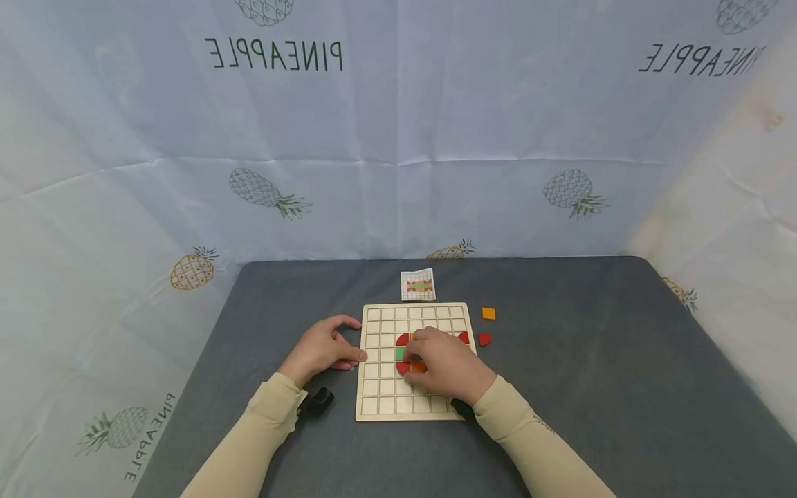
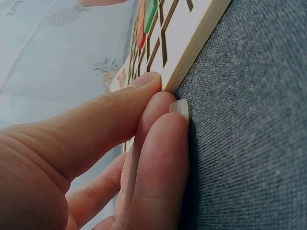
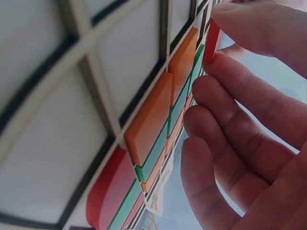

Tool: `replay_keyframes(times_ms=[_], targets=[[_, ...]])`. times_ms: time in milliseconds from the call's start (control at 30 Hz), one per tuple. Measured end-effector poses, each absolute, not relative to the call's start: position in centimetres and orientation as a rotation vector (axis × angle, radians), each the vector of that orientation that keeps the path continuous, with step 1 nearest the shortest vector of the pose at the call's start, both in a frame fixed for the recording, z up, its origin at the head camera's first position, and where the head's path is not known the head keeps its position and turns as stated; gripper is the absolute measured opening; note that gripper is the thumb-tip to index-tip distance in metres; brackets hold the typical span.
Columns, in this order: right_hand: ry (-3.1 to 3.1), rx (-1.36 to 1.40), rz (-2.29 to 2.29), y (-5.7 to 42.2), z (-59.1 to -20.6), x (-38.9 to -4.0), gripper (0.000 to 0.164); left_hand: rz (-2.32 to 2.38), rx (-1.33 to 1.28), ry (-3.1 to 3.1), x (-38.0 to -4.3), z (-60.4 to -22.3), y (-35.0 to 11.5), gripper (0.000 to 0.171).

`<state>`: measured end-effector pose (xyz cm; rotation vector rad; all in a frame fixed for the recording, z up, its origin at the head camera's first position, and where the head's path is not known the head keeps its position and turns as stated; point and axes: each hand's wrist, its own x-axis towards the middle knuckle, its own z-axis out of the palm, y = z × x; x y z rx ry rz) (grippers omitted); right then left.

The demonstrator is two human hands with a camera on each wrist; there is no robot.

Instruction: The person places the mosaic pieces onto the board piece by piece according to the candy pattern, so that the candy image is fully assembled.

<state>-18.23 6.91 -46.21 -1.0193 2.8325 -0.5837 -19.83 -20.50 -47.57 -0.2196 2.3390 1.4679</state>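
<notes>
A pale wooden grid board point(image 1: 380, 408) lies on the dark cloth. At its left edge my left hand point(image 1: 320, 349) holds on, the thumb over the rim and fingertips against the side. My right hand point(image 1: 445, 363) is over the board's middle, pinching a red piece point(image 3: 213, 42) between thumb and index finger at the board surface. Around it sit a red rounded piece point(image 1: 402, 339), a green piece point(image 1: 400, 354) and orange squares point(image 3: 149, 120). Another red piece point(image 1: 463, 337) lies near the board's right side. The right hand hides part of the pattern.
Behind the board lies a small pattern card point(image 1: 418, 285). To the right of the board are a loose orange square point(image 1: 488, 314) and a loose red rounded piece point(image 1: 484, 339). A pineapple-print curtain point(image 1: 398, 124) surrounds the dark table point(image 1: 591, 387).
</notes>
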Motion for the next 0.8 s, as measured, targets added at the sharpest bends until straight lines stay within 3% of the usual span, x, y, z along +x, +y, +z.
replay_keyframes(times_ms=[800], targets=[[2.861, -1.023, -0.521, 6.46, -46.49, -18.40, 0.014, 1.468, -0.219, 2.328, -19.98, -47.45, -20.55, 0.066]])
